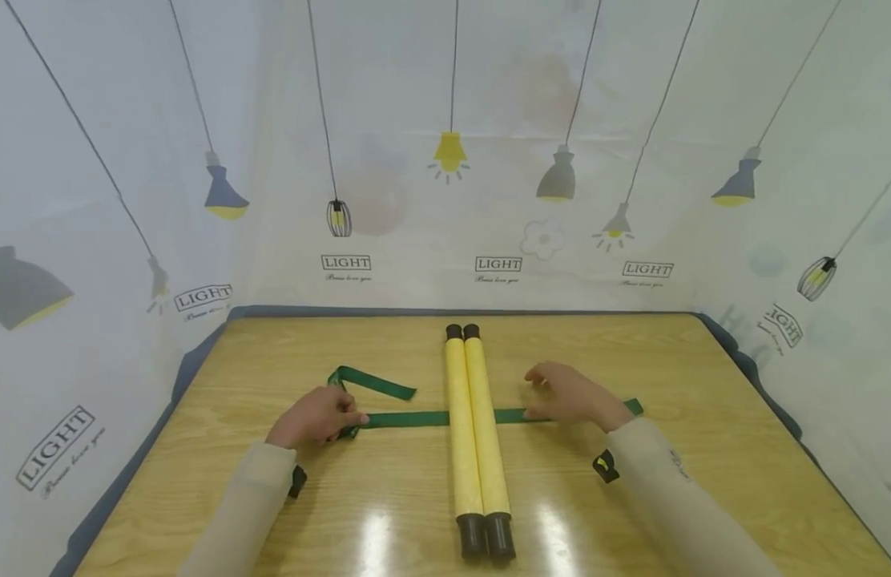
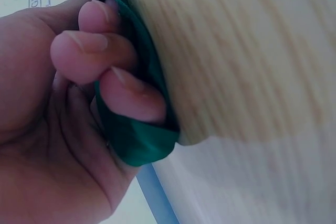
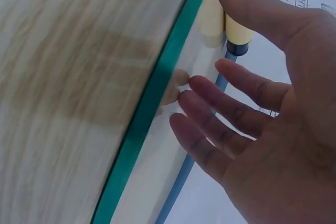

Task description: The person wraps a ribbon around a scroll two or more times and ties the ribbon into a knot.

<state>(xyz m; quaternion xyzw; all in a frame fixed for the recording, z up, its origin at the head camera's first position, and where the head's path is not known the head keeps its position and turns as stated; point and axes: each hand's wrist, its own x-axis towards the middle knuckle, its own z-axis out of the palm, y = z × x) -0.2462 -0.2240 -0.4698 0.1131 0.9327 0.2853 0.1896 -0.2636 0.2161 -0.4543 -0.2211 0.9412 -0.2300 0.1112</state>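
Note:
Two yellow tubes (image 1: 477, 433) with dark end caps lie side by side on the table, pointing away from me. A green ribbon (image 1: 409, 419) runs crosswise beneath them and sticks out on both sides. Left of the tubes, my left hand (image 1: 317, 417) grips the ribbon, its fingers curled round a fold of it in the left wrist view. A loose ribbon end loops beyond that hand toward the tubes. My right hand (image 1: 564, 393) hovers by the ribbon's right stretch with fingers spread and relaxed; in the right wrist view nothing is between the fingers (image 3: 202, 145).
The wooden table (image 1: 272, 513) has a blue-grey border along its back and sides. White sheets (image 1: 417, 96) printed with hanging lamps enclose it. A black strap piece (image 1: 606, 466) hangs by the right wrist, and another dark piece (image 1: 297, 482) by the left.

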